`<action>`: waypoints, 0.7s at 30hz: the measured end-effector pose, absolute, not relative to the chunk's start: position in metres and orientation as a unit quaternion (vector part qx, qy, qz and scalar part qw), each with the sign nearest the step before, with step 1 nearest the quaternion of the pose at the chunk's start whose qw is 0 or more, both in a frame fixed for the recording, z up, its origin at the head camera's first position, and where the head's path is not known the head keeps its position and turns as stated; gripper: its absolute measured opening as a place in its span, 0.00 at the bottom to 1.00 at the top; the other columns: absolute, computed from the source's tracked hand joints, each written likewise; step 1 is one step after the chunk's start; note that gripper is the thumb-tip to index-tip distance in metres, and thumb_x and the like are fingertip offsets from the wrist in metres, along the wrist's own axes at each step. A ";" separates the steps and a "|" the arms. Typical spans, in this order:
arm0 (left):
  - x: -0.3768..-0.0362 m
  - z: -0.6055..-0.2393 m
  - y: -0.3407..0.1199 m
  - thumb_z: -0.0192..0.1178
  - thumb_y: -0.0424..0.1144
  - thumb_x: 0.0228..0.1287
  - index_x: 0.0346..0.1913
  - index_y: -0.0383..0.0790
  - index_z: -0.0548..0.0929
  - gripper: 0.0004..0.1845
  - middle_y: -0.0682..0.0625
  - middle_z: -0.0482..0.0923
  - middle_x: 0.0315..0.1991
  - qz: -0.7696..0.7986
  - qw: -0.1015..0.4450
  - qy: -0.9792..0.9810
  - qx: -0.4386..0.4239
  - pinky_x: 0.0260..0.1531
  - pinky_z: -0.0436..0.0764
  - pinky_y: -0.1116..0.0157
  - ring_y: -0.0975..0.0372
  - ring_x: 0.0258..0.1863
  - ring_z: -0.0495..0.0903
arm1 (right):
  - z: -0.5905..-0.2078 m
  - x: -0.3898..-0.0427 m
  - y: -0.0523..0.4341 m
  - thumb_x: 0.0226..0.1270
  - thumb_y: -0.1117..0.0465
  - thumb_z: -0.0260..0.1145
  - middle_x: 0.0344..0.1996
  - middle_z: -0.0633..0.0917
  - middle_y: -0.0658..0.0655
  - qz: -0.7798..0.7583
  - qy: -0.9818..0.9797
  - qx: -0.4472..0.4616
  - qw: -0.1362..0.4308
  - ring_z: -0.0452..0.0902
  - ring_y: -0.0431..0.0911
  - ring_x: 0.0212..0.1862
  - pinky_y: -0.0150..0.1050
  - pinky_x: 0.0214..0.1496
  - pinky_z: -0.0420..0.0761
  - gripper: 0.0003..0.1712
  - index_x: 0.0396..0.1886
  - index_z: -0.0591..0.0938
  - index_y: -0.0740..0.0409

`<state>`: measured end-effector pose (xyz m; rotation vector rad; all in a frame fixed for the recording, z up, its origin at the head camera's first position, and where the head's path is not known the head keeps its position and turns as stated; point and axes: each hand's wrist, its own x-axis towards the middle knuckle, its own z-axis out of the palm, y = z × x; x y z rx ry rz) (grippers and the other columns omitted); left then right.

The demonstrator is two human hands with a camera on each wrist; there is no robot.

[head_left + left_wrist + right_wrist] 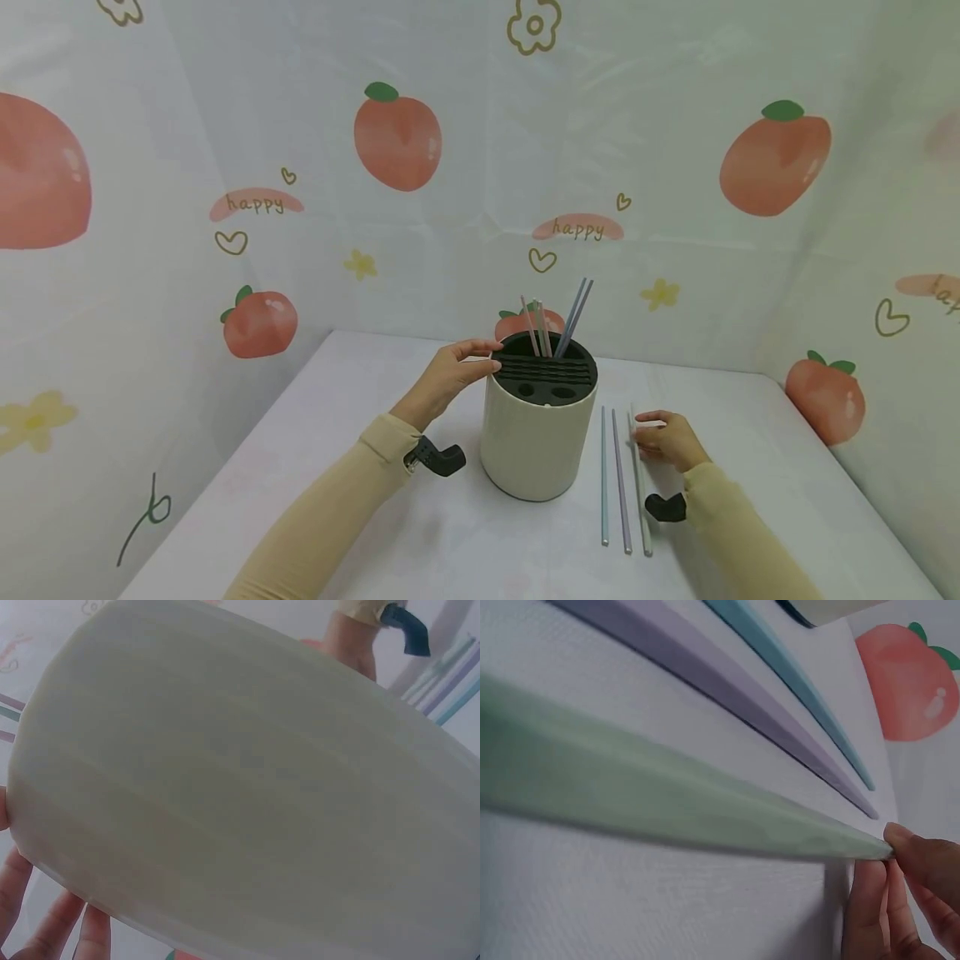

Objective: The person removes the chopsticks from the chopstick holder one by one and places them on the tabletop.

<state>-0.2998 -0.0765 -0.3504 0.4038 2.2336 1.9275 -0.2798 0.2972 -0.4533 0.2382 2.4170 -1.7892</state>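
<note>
My left hand [444,379] cups the cream holder's [534,446] rim, my right hand [670,439] pinches the green stick's [640,487] far tip on the tabletop [315,467]; a tip-only pinch could let it swing and slip.

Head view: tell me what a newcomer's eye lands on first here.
First the cream holder at the table's middle, with a few thin sticks standing in its dark slotted top. The left hand rests against its rim. To its right lie three more sticks side by side; the right hand pinches the far end of the green stick.
</note>
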 end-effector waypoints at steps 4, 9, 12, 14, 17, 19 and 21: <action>-0.299 -0.350 -0.077 0.64 0.39 0.62 0.58 0.44 0.80 0.20 0.44 0.70 0.62 0.646 0.079 0.747 0.138 0.66 0.67 0.50 0.51 0.64 0.68 | -0.457 -0.282 0.293 0.60 0.72 0.67 0.28 0.81 0.55 -0.564 0.819 0.090 0.055 0.79 0.39 0.26 0.32 0.28 0.82 0.27 0.56 0.69 0.78; -0.299 -0.349 -0.077 0.64 0.39 0.62 0.57 0.44 0.81 0.20 0.44 0.70 0.62 0.644 0.077 0.748 0.139 0.66 0.67 0.50 0.51 0.63 0.68 | -0.459 -0.285 0.290 0.57 0.71 0.70 0.29 0.79 0.57 -0.532 0.839 0.106 0.055 0.78 0.40 0.26 0.32 0.28 0.83 0.26 0.54 0.73 0.74; -0.299 -0.349 -0.077 0.64 0.39 0.62 0.58 0.44 0.80 0.20 0.43 0.69 0.63 0.644 0.078 0.749 0.138 0.66 0.67 0.49 0.51 0.64 0.68 | -0.461 -0.288 0.288 0.55 0.71 0.71 0.28 0.78 0.56 -0.523 0.844 0.104 0.057 0.77 0.39 0.26 0.32 0.29 0.82 0.25 0.53 0.74 0.73; -0.298 -0.349 -0.077 0.64 0.39 0.62 0.58 0.44 0.80 0.20 0.43 0.69 0.63 0.644 0.079 0.749 0.137 0.66 0.67 0.49 0.51 0.64 0.68 | -0.462 -0.289 0.287 0.54 0.71 0.72 0.27 0.78 0.54 -0.519 0.847 0.102 0.057 0.77 0.39 0.26 0.32 0.29 0.82 0.25 0.51 0.74 0.72; -0.298 -0.348 -0.076 0.63 0.39 0.62 0.59 0.43 0.80 0.21 0.43 0.69 0.64 0.644 0.081 0.749 0.136 0.66 0.66 0.49 0.50 0.64 0.67 | -0.463 -0.290 0.286 0.53 0.72 0.72 0.26 0.79 0.54 -0.516 0.849 0.094 0.062 0.77 0.39 0.26 0.32 0.29 0.82 0.24 0.50 0.74 0.74; -0.299 -0.349 -0.076 0.63 0.39 0.63 0.60 0.42 0.79 0.22 0.42 0.68 0.64 0.644 0.084 0.748 0.136 0.66 0.66 0.48 0.50 0.65 0.66 | -0.463 -0.290 0.286 0.53 0.72 0.72 0.26 0.80 0.53 -0.514 0.850 0.094 0.065 0.76 0.39 0.26 0.32 0.29 0.82 0.24 0.49 0.74 0.74; -0.299 -0.349 -0.076 0.63 0.38 0.63 0.61 0.41 0.78 0.22 0.42 0.67 0.65 0.645 0.087 0.747 0.136 0.66 0.65 0.48 0.49 0.65 0.66 | -0.462 -0.290 0.287 0.54 0.72 0.71 0.26 0.80 0.54 -0.513 0.850 0.093 0.069 0.77 0.40 0.26 0.33 0.29 0.82 0.24 0.50 0.74 0.74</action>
